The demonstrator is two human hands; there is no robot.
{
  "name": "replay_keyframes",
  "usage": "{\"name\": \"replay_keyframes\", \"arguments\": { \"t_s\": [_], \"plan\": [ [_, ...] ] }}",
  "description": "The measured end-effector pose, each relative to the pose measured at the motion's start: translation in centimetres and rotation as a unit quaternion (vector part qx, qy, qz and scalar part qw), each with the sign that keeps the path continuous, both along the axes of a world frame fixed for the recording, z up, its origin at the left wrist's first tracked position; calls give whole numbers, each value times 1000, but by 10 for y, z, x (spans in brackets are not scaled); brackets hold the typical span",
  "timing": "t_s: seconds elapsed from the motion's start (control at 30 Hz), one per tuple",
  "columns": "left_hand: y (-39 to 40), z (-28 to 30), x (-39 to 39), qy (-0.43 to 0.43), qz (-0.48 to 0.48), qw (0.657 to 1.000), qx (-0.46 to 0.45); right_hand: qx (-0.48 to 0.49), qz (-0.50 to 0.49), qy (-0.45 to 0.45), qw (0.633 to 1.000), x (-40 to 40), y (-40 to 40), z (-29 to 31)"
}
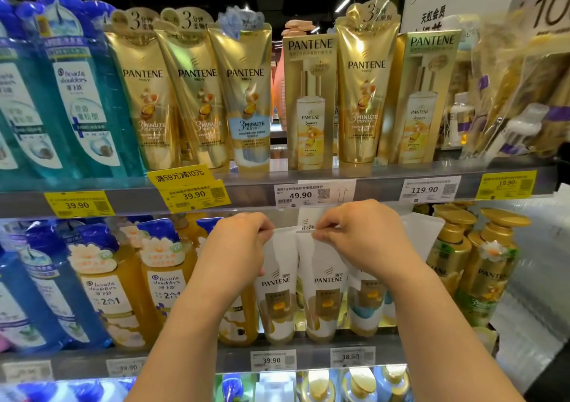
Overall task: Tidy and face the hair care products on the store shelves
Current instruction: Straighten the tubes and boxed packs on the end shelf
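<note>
My left hand (239, 241) pinches the flat crimped top of a white Pantene tube (277, 287), fingers narrow, thumb and fingertips closed on the seam at centre frame. My right hand (361, 235) does the same on the next white Pantene tube (324, 290) just to its right, fingertips clamped on its top edge. Both tubes stand cap-down on the middle shelf, labels facing out, touching side by side. A third white tube (367, 306) sits right of them, mostly hidden behind my right wrist; label only partly readable. Another white tube top (422, 232) pokes up further right, tilted.

Right of that, lower right of frame: gold Pantene pump bottles (481, 266), upright. Left of my left forearm: orange Head & Shoulders bottles (123, 290), then blue bottles (37, 293) at lower left, leaning and blurred.

Shelf edge above my hands carries price tags: a white 49.90 tag (297, 196) directly over my knuckles, 119.90 tag (427, 189) to the right, yellow 39.90 tag (194, 196) to the left, hanging crooked.

Upper shelf: gold Pantene 3 Minute Miracle tubes (191, 93) in a row at upper centre, leaning right; two boxed Pantene pump products (310, 102) with one more gold tube between them; teal Head & Shoulders bottles (80, 99) upper left. Upper right is blurred packaging, can't tell what.

Below, the shelf lip (308, 361) shows 39.90 and 38.50 tags.
</note>
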State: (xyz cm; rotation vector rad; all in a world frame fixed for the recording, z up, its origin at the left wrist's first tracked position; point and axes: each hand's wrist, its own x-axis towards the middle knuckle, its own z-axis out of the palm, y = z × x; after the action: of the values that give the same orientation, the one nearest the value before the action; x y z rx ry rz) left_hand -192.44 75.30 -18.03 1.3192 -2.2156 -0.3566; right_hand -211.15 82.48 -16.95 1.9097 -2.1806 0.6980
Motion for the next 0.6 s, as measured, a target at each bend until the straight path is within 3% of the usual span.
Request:
{"name": "replay_keyframes", "arguments": {
  "t_s": [0.27, 0.4, 0.6],
  "plan": [
    [3, 6, -1, -9, 8, 1000, 10, 31, -16, 84, 996, -2, -2, -2],
    [7, 5, -5, -64, 28, 998, 5, 26, -4, 78, 997, 0, -1, -6],
    [22, 0, -6, -22, 44, 998, -32, -5, 41, 53, 998, 0, 13, 0]
  ]
}}
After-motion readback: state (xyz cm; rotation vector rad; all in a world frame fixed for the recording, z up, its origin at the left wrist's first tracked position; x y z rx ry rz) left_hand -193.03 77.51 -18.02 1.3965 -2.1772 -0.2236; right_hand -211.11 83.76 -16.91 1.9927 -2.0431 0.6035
